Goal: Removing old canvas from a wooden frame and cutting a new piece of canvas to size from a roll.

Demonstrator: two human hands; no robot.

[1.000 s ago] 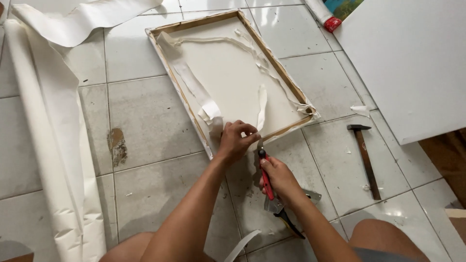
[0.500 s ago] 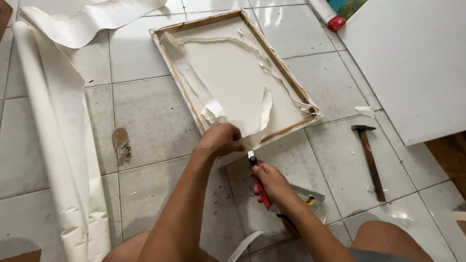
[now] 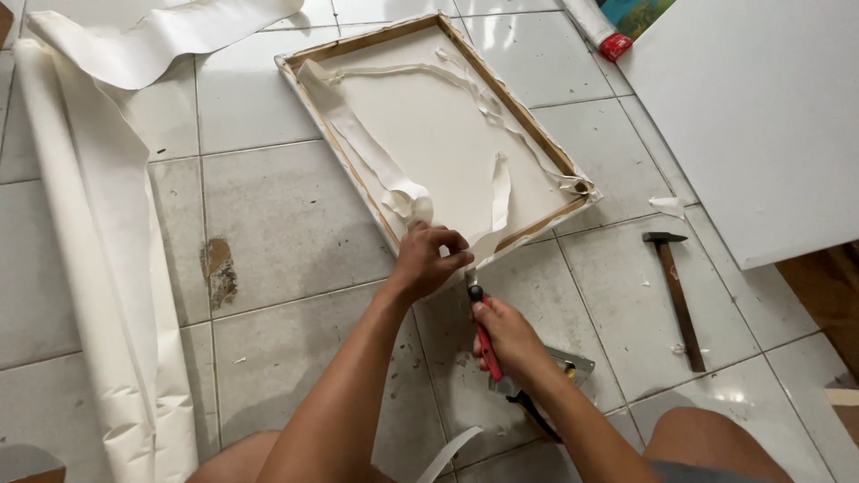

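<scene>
Head view: at centre frame the left hand (image 3: 428,261) pinches the loose white canvas (image 3: 429,134) at the near corner of the wooden stretcher frame (image 3: 537,139), which lies on the tiled floor (image 3: 268,224) across the upper middle. Just below, the right hand (image 3: 512,338) is clenched around a red-handled tool (image 3: 484,335). A hammer (image 3: 677,291) lies at right, a canvas roll (image 3: 107,295) at left.

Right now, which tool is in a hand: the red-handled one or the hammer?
The red-handled tool, gripped by the right hand. The hammer lies untouched on the tiles.

Left hand (image 3: 429,261) pinches canvas (image 3: 429,134); right hand (image 3: 510,338) holds cutter (image 3: 484,331).
</scene>
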